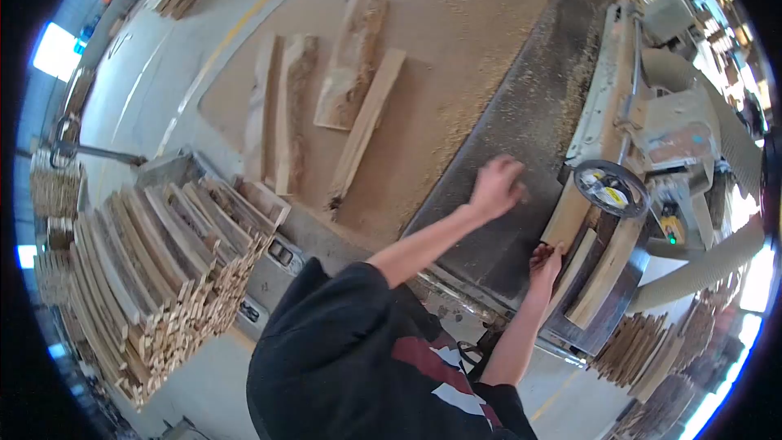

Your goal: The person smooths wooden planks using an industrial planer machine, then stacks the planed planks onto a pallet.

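Observation:
My right hand [547,263] grips the near end of a wooden board [568,216] lying on the saw's dark metal table [481,253]. The board's far end passes beside a black round handwheel [611,188], which hides part of it. Over the dark table, left of the board, my left hand [498,188] is raised with loosely bent fingers and holds nothing I can see. To the right of my right hand lie a narrow wood strip [573,267] and a wider plank [607,273].
Several rough-edged boards [350,73] lie on the brown side table [440,98], with sawdust along its right side. A big stack of wood strips [163,269] stands at the left. Ribbed hoses [692,277] and more stacked wood [639,350] are at the right.

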Action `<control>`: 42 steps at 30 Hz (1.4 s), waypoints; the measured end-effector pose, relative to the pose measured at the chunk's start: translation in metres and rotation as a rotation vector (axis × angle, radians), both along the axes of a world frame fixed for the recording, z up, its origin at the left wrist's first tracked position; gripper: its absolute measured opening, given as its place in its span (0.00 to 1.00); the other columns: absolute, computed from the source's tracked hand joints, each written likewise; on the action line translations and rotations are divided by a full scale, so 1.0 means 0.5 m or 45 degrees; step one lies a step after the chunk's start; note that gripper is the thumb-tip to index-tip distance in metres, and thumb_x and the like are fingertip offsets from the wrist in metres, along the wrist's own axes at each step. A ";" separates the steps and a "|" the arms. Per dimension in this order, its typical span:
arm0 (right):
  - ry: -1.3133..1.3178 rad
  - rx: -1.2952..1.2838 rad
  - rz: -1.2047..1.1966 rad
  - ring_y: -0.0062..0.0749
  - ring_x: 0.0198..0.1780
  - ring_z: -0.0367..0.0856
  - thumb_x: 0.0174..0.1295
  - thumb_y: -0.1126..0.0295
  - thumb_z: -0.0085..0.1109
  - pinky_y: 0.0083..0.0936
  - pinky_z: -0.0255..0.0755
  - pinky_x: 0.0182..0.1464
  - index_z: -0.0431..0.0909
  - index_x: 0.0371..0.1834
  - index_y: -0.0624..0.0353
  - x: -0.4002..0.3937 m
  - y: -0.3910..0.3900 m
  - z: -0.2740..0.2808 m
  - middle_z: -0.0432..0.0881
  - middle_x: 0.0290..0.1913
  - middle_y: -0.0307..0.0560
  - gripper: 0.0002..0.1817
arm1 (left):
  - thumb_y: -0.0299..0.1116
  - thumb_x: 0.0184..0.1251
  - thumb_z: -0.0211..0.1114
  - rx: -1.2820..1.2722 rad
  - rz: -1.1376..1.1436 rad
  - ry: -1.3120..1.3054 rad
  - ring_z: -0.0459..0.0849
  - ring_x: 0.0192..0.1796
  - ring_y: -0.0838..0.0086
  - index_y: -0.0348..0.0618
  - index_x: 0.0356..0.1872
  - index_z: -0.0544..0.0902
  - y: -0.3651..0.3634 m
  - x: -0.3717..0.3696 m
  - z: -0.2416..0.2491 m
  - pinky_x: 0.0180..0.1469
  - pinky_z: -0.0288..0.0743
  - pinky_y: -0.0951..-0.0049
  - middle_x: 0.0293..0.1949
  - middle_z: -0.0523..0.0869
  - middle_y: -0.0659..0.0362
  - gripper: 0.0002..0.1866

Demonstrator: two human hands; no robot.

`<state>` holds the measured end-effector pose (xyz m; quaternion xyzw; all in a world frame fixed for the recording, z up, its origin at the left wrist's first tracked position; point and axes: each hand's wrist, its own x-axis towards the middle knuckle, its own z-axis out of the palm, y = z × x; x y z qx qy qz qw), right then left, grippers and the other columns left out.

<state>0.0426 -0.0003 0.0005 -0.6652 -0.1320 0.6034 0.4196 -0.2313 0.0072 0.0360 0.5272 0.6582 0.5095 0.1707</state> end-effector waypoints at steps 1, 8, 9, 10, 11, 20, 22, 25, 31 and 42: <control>-0.026 0.009 0.003 0.25 0.25 0.78 0.72 0.34 0.49 0.22 0.64 0.23 0.73 0.29 0.44 -0.006 0.022 -0.005 0.84 0.27 0.36 0.27 | 0.32 0.55 0.73 0.069 0.168 0.084 0.79 0.61 0.45 0.40 0.55 0.83 -0.044 -0.079 0.003 0.64 0.73 0.49 0.56 0.82 0.43 0.24; 0.086 -0.025 0.153 0.16 0.27 0.79 0.74 0.37 0.48 0.13 0.64 0.21 0.78 0.34 0.44 -0.014 0.141 -0.002 0.87 0.34 0.31 0.25 | 0.31 0.56 0.74 -0.424 0.698 0.523 0.70 0.65 0.46 0.49 0.66 0.76 -0.400 -0.383 -0.023 0.67 0.63 0.48 0.63 0.71 0.39 0.33; 0.100 0.041 0.155 0.17 0.28 0.79 0.75 0.40 0.49 0.13 0.64 0.22 0.77 0.36 0.45 -0.009 0.142 -0.030 0.88 0.35 0.33 0.22 | 0.31 0.56 0.74 -0.409 0.698 0.521 0.70 0.65 0.46 0.49 0.66 0.76 -0.418 -0.388 0.000 0.67 0.63 0.48 0.63 0.71 0.39 0.33; 0.112 0.110 0.157 0.17 0.29 0.80 0.75 0.42 0.50 0.12 0.65 0.23 0.77 0.38 0.46 -0.009 0.136 -0.033 0.88 0.36 0.34 0.20 | 0.31 0.55 0.75 -0.451 0.868 0.660 0.72 0.62 0.47 0.48 0.67 0.76 -0.430 -0.392 0.021 0.65 0.66 0.51 0.61 0.73 0.39 0.34; 0.082 0.287 0.231 0.19 0.31 0.81 0.76 0.48 0.52 0.13 0.68 0.26 0.76 0.41 0.48 -0.012 0.109 -0.045 0.88 0.37 0.38 0.17 | 0.30 0.54 0.75 -0.491 1.040 0.795 0.75 0.58 0.48 0.48 0.68 0.75 -0.441 -0.398 0.035 0.63 0.69 0.55 0.59 0.74 0.39 0.36; 0.087 0.297 0.572 0.26 0.34 0.85 0.76 0.52 0.53 0.23 0.74 0.32 0.79 0.43 0.54 -0.088 -0.301 0.034 0.87 0.40 0.43 0.17 | 0.40 0.80 0.57 0.075 0.252 -1.348 0.87 0.45 0.64 0.49 0.73 0.68 -0.496 -0.319 -0.011 0.46 0.83 0.63 0.48 0.85 0.51 0.25; 0.118 0.216 0.731 0.27 0.37 0.86 0.76 0.49 0.53 0.24 0.75 0.35 0.81 0.47 0.55 -0.079 -0.383 0.026 0.88 0.42 0.42 0.19 | 0.38 0.80 0.56 -0.071 0.081 -1.840 0.87 0.40 0.66 0.51 0.76 0.61 -0.509 -0.223 0.039 0.41 0.84 0.63 0.42 0.85 0.52 0.27; 0.153 0.194 0.857 0.27 0.42 0.87 0.75 0.46 0.54 0.23 0.75 0.39 0.81 0.50 0.55 -0.064 -0.486 0.053 0.88 0.45 0.41 0.23 | 0.36 0.78 0.60 -0.159 0.281 -1.323 0.87 0.38 0.67 0.51 0.75 0.61 -0.498 -0.103 -0.001 0.39 0.84 0.65 0.40 0.86 0.53 0.29; 0.224 0.226 0.980 0.29 0.51 0.85 0.76 0.43 0.51 0.27 0.78 0.48 0.77 0.61 0.58 0.007 -0.619 0.105 0.85 0.52 0.44 0.28 | 0.33 0.75 0.65 -0.384 -0.115 -1.169 0.87 0.45 0.71 0.44 0.78 0.61 -0.566 0.138 -0.015 0.47 0.82 0.69 0.51 0.86 0.53 0.35; 0.699 -0.021 -0.021 0.23 0.23 0.74 0.69 0.47 0.64 0.22 0.68 0.24 0.71 0.53 0.53 0.120 -0.720 -0.089 0.82 0.37 0.40 0.24 | 0.48 0.64 0.72 -0.289 -0.306 0.511 0.62 0.72 0.43 0.47 0.60 0.83 -0.508 0.426 -0.069 0.69 0.58 0.43 0.69 0.68 0.42 0.26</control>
